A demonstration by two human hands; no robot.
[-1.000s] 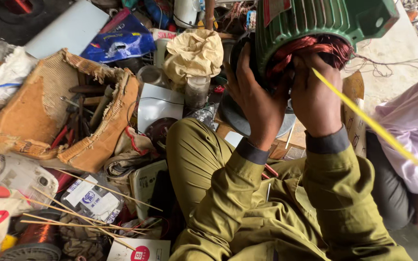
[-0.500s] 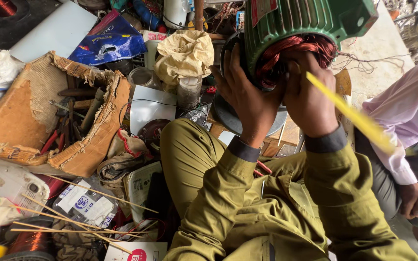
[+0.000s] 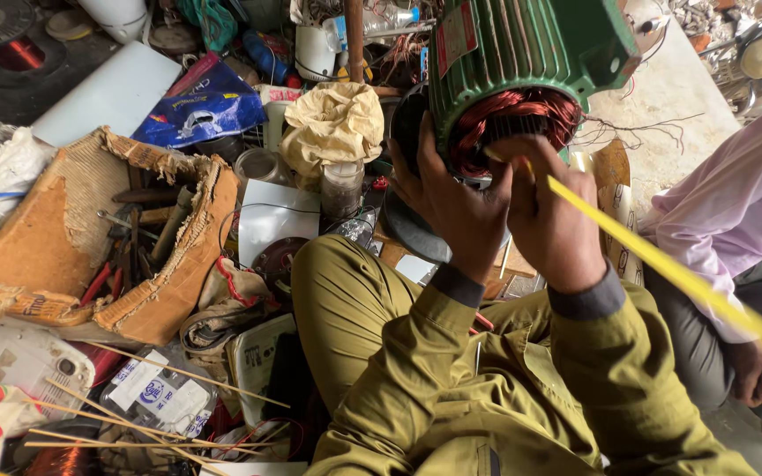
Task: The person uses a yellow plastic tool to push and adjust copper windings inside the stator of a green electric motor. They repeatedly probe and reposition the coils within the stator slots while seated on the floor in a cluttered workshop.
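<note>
The green motor housing [image 3: 531, 53] sits at the upper centre of the frame, its ribbed body running up past the top edge and its open end facing down toward the camera, so its long axis points roughly up and slightly right. Copper windings [image 3: 509, 119] fill that open mouth. Room around it is tight: a crumpled tan cloth [image 3: 332, 128] lies just to its left, a torn cardboard box [image 3: 55, 229] of tools takes the middle left, and loose clutter fills the lower left. To the right, bare pale floor [image 3: 663, 97] opens toward the upper right, bounded by another person's lilac sleeve [image 3: 734, 211] along the right edge.

Both forearms in olive sleeves rise from the bottom centre. The left hand [image 3: 451, 203] is wrapped on the lower left rim of the housing, fingers spread up against the windings. The right hand [image 3: 549, 220], just beside it and almost touching, is closed around one end of a long yellow strip [image 3: 663, 264], whose tip meets the windings. The strip's length slants down to the lower right, its far end blurred near the other person's hand [image 3: 751, 370].
</note>
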